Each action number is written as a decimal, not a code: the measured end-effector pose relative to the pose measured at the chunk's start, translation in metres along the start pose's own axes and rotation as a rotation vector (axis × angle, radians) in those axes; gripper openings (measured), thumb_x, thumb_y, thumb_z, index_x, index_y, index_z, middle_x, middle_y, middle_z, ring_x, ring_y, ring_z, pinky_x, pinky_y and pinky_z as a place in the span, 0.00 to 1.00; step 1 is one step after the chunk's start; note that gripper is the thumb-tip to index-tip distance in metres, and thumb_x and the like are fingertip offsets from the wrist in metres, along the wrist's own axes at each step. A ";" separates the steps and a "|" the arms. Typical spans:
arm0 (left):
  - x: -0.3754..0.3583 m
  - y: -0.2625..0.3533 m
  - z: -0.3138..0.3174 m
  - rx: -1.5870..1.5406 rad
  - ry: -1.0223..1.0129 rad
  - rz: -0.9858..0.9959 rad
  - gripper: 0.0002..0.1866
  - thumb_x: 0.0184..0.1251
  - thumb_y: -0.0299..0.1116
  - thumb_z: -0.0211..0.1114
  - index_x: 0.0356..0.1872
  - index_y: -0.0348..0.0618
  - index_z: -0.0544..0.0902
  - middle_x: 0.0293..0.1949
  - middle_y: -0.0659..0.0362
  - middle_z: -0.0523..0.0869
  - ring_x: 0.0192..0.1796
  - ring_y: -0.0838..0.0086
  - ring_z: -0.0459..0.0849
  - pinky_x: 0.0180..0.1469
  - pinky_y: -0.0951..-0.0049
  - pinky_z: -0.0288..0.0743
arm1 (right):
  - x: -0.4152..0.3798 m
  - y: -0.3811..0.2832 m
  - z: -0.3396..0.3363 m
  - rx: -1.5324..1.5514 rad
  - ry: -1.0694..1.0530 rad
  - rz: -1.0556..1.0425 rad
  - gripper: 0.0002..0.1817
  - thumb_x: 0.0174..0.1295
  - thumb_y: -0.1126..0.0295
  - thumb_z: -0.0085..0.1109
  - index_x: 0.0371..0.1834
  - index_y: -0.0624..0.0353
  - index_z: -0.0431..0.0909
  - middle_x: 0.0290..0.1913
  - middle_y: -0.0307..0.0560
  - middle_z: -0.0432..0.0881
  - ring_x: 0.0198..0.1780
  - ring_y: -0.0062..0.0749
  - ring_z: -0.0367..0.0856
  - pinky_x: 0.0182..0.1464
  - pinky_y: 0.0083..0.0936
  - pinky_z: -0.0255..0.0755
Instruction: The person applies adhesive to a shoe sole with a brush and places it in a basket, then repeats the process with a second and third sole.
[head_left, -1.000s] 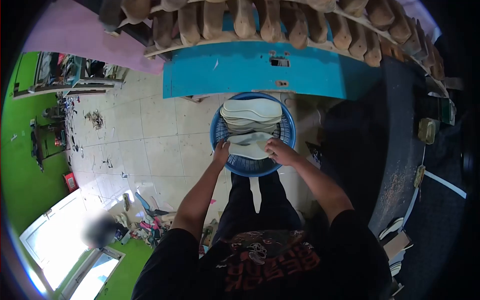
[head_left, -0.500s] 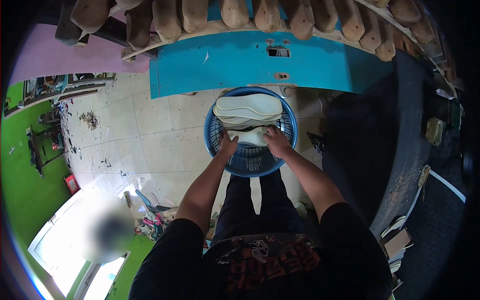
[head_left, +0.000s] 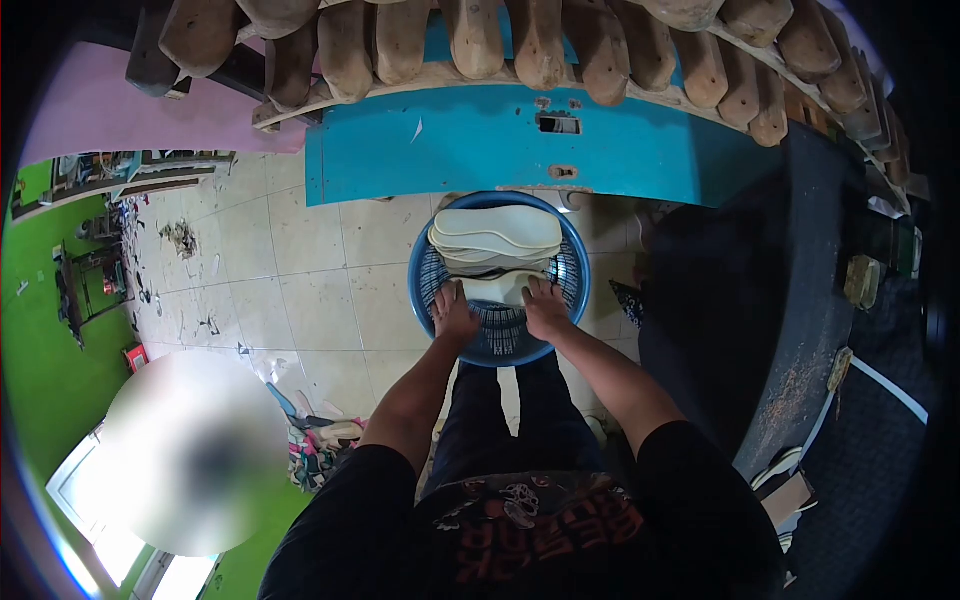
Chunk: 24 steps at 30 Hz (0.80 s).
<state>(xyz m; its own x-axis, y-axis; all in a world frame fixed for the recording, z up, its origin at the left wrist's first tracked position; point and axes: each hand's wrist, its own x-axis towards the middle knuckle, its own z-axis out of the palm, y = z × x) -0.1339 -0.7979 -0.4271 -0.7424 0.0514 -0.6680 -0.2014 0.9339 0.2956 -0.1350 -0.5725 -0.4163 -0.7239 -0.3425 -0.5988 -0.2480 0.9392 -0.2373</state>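
Note:
A blue plastic basket [head_left: 416, 291] stands on the floor in front of my legs. Across its far side lies a stack of cream shoe soles [head_left: 498, 228]. Nearer to me, a single cream shoe sole [head_left: 494, 289] lies crosswise in the basket. My left hand [head_left: 454, 314] is at its left end, fingers stretched out and apart, touching it. At the right end is my right hand [head_left: 545, 307], its fingers likewise spread over the edge. The hands partly hide both ends of this sole.
Beyond the basket is a turquoise panel [head_left: 440, 145], with rows of wooden shoe lasts [head_left: 475, 40] hanging above. Scraps [head_left: 325, 440] are heaped on the tiled floor [head_left: 310, 305] at left. A dark curved-edged surface [head_left: 800, 300] runs along the right.
My hands have drawn back slightly towards me, and their fingers have straightened from a grip on the sole's ends. The view has shifted a little; the stack stays put.

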 end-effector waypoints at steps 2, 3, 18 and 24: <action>-0.002 -0.006 0.004 0.014 0.033 0.051 0.49 0.57 0.35 0.67 0.80 0.41 0.52 0.74 0.48 0.59 0.78 0.48 0.55 0.76 0.41 0.52 | -0.003 0.002 0.008 0.012 -0.072 0.016 0.38 0.54 0.64 0.63 0.71 0.63 0.69 0.77 0.58 0.58 0.76 0.50 0.58 0.71 0.50 0.59; -0.004 -0.005 0.001 -0.050 -0.048 0.046 0.49 0.58 0.35 0.66 0.80 0.42 0.52 0.75 0.48 0.59 0.79 0.49 0.55 0.76 0.39 0.52 | -0.008 -0.001 0.008 0.001 -0.095 0.016 0.42 0.54 0.63 0.64 0.75 0.63 0.63 0.80 0.58 0.53 0.76 0.50 0.58 0.70 0.50 0.59; 0.022 0.031 -0.026 0.083 -0.376 -0.180 0.52 0.63 0.49 0.63 0.82 0.40 0.46 0.81 0.51 0.51 0.82 0.55 0.50 0.79 0.41 0.43 | -0.003 -0.012 -0.013 0.016 -0.242 0.072 0.35 0.61 0.64 0.57 0.74 0.60 0.67 0.82 0.56 0.49 0.78 0.48 0.55 0.74 0.58 0.52; 0.000 0.024 -0.018 0.030 -0.309 -0.137 0.44 0.67 0.48 0.62 0.80 0.42 0.55 0.81 0.54 0.52 0.82 0.55 0.48 0.79 0.42 0.44 | -0.024 -0.003 0.004 0.041 -0.102 0.051 0.33 0.56 0.60 0.64 0.68 0.55 0.74 0.77 0.55 0.60 0.75 0.51 0.61 0.68 0.55 0.63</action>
<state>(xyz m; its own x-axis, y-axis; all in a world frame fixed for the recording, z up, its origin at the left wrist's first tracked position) -0.1501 -0.7819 -0.4075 -0.4796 0.0253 -0.8771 -0.2638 0.9492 0.1716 -0.1142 -0.5671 -0.4041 -0.6653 -0.2965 -0.6851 -0.1840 0.9546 -0.2344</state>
